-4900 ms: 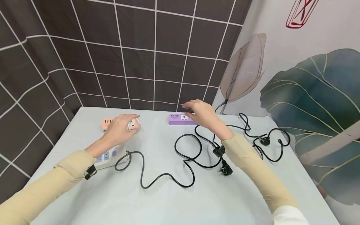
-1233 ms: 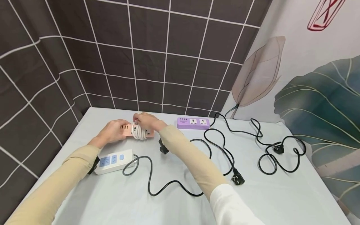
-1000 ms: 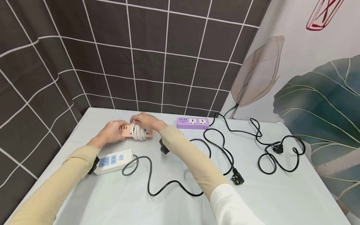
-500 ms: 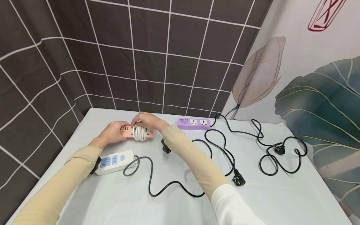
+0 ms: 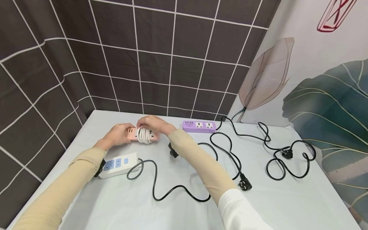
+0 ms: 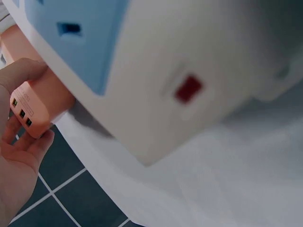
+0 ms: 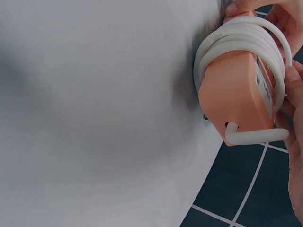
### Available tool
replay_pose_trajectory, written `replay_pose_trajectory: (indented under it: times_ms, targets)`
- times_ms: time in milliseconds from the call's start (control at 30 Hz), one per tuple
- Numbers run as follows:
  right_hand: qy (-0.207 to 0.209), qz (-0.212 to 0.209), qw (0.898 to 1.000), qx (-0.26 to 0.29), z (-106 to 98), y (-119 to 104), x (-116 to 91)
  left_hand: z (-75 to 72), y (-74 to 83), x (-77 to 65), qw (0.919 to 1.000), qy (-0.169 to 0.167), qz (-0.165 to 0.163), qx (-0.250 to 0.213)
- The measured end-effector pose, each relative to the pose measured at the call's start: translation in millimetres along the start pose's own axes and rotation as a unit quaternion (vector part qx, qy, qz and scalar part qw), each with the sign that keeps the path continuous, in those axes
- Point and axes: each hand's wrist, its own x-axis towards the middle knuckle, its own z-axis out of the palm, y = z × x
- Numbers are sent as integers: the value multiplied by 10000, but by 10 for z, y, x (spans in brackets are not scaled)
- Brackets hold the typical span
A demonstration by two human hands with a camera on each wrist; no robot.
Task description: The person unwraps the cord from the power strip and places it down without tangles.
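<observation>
My left hand (image 5: 118, 134) holds the left end of an orange power strip (image 5: 133, 135), thumb on one side and fingers beneath, as the left wrist view shows. Three USB slots face out near that end. A white cord (image 7: 246, 35) is wound in several turns round the strip's middle. My right hand (image 5: 153, 123) pinches this cord at the strip's far side. In the right wrist view the cord leaves a hole in the orange end (image 7: 232, 92) and runs toward the right hand's palm. Part of the right hand lies outside that view.
A white power strip (image 5: 132, 161) with blue sockets lies just in front of my left wrist, its grey cable (image 5: 155, 179) snaking right. Farther right are a purple power strip (image 5: 189, 129), a black plug (image 5: 245, 183) and another plug (image 5: 287, 153) among looped black cables. A tiled-pattern curtain (image 5: 155, 64) hangs behind.
Since the oldest frame, my right hand has gone left from over the purple strip to the orange one, and the left hand has moved to its left end. Over the last second little differs.
</observation>
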Motion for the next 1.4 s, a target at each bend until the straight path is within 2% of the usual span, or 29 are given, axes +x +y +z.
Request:
replay_pose_trajectory:
  times_ms: [333, 467, 633, 767, 867, 967, 1200, 1400]
  targets:
    - [167, -691, 9966, -417, 9, -12, -6, 2, 19, -27, 9991, 40, 326, 269]
    - [164, -756, 9956, -531, -11, -38, -1, -7, 22, -45, 9987, 96, 432, 250]
    - [-129, -667, 9948, -754, -9, -50, 22, 3, 28, -56, 9987, 167, 443, 188]
    - [-297, -784, 9891, -1212, -7, -72, 36, 5, 48, -58, 9984, 229, 419, 294]
    - [-280, -965, 9797, -1733, -13, -101, 38, -5, 66, -53, 9974, 374, 455, 407]
    - [-273, -948, 9753, -1978, -31, -125, 31, -25, 94, -42, 9961, 514, 514, 497]
    - [-318, -822, 9771, -1936, -110, -172, -31, -61, 146, -34, 9950, 454, 521, 715]
    - [-226, -977, 9748, -1992, -140, -174, -101, -48, 172, -73, 9939, 447, 536, 856]
